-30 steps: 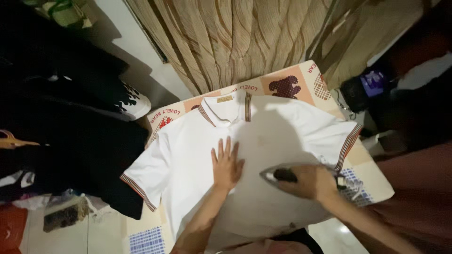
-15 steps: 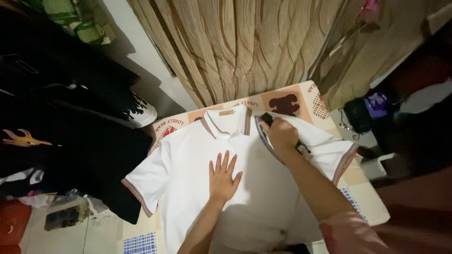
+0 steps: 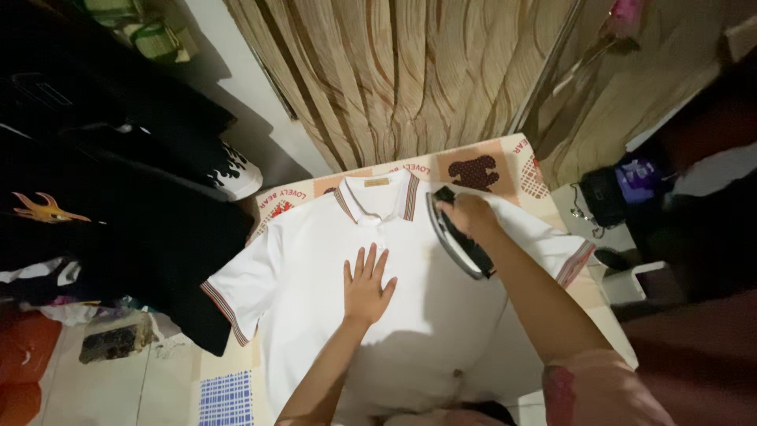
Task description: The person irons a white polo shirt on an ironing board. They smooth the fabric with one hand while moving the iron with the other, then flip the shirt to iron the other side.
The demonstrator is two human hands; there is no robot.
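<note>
A white polo shirt (image 3: 315, 268) lies face up and spread flat across the bench (image 3: 229, 394), collar pointing toward the curtain (image 3: 394, 79). The left hand (image 3: 364, 285) rests palm down on the chest of the shirt, just below the collar, fingers spread wide and flat, gripping nothing, only pinning the cloth. The right hand (image 3: 467, 214) has its grip closed around the handle of an iron (image 3: 457, 235), which sits on the shirt just right of the collar, near the shoulder, tilted up on one edge so the sole plate shows.

The shirt looks soft and light; it will slide and bunch under a push, so the flat palm beside the iron's path seems the right way to hold it, rather than a pinch at an edge. The striped collar (image 3: 377, 197) and sleeve cuffs (image 3: 224, 312) look thicker and stiffer, better places to tug from. The iron reads as heavy and rigid, with a hot sole, so the handle on top is the only safe hold.

Left of the shirt hang dark clothes (image 3: 118, 205); right of it sits a dark bag (image 3: 611, 197).
</note>
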